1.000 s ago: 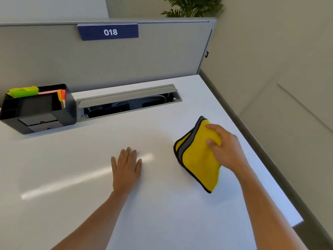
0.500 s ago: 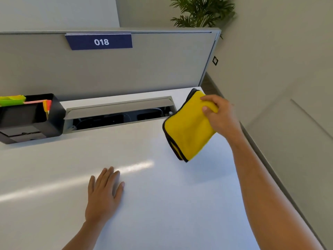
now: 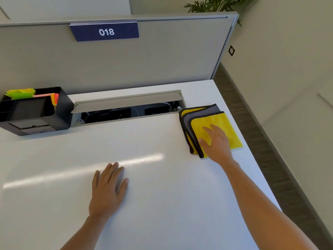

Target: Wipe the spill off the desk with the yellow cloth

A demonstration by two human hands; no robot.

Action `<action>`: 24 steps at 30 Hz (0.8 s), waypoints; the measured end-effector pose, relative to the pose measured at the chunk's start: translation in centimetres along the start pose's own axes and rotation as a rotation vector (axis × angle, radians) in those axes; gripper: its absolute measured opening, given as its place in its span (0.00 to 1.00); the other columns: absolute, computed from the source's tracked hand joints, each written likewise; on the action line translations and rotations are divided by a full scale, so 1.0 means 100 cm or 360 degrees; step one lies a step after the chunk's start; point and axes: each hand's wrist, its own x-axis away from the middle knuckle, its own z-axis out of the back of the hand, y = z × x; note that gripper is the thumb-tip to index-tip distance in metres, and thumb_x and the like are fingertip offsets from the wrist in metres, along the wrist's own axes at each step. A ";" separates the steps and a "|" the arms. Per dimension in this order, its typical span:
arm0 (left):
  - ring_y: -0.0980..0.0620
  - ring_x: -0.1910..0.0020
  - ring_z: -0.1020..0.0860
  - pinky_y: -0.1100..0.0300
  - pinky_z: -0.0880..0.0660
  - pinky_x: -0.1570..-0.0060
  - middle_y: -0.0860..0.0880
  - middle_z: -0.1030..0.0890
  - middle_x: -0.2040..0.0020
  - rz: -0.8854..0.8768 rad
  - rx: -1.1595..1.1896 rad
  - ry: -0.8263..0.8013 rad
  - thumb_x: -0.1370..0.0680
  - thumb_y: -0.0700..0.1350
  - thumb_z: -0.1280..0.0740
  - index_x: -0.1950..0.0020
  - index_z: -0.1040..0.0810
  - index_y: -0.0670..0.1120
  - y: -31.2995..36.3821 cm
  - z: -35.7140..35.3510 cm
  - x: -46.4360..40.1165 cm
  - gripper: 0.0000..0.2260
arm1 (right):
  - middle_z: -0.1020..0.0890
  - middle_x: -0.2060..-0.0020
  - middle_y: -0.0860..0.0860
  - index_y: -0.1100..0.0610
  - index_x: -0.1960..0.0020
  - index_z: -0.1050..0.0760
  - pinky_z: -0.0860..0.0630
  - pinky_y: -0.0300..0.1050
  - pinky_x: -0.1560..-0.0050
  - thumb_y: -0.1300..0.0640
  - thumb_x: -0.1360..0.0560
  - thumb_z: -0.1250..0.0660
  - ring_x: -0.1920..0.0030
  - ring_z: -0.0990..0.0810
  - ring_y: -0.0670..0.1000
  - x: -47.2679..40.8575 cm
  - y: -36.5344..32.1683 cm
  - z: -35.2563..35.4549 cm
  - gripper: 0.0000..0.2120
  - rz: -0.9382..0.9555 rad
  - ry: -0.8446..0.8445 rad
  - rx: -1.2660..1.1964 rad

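Desk: smooth white top, matte with a soft streak of reflected light running across the middle; square far-right corner.
Cloth: folded yellow square, plush and fuzzy, with grey inner layers and dark edging fanned out along its left side; it lies flat at the far right of the desk, just beside the right end of the cable slot.
Right hand: palm down on the near-left part of the cloth, fingers spread and flat, pressing rather than pinching; nothing is gripped between the fingers.
Left hand: flat on the bare desk near the middle, fingers together and extended, holding nothing; well apart from the cloth.
Cable slot: long grey metal trough at the far edge, its lid tilted up, dark cables inside.
Organiser: black boxy plastic tray at the far left, holding green, yellow and orange paper slips.
Partition: grey fabric-faced panel behind the desk, with a dark blue plate reading 018.
Spill: I cannot tell where any liquid lies.
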 end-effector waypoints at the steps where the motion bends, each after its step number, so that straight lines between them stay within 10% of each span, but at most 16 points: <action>1: 0.52 0.25 0.37 0.45 0.46 0.25 0.51 0.29 0.28 0.0002 0.0003 0.0006 0.22 0.60 0.47 0.32 0.27 0.50 0.000 0.000 0.000 0.24 | 0.36 0.24 0.57 0.52 0.25 0.34 0.44 0.60 0.27 0.42 0.21 0.36 0.24 0.42 0.59 0.000 -0.004 -0.009 0.28 0.0022 -0.0107 0.0067; 9: 0.54 0.25 0.38 0.46 0.46 0.25 0.53 0.30 0.28 -0.0004 -0.0003 0.0016 0.21 0.60 0.46 0.32 0.28 0.52 -0.004 -0.004 -0.002 0.22 | 0.56 0.20 0.48 0.36 0.23 0.61 0.63 0.77 0.33 0.19 0.31 0.63 0.21 0.61 0.54 -0.017 0.015 -0.036 0.41 -0.0098 -0.0263 0.0481; 24: 0.53 0.25 0.37 0.45 0.46 0.25 0.52 0.30 0.28 -0.0012 -0.0016 0.0036 0.21 0.59 0.45 0.32 0.27 0.51 -0.003 -0.001 -0.002 0.22 | 0.51 0.20 0.51 0.45 0.21 0.51 0.63 0.76 0.30 0.25 0.26 0.54 0.21 0.60 0.54 -0.009 -0.021 -0.023 0.40 -0.0274 -0.0247 0.0306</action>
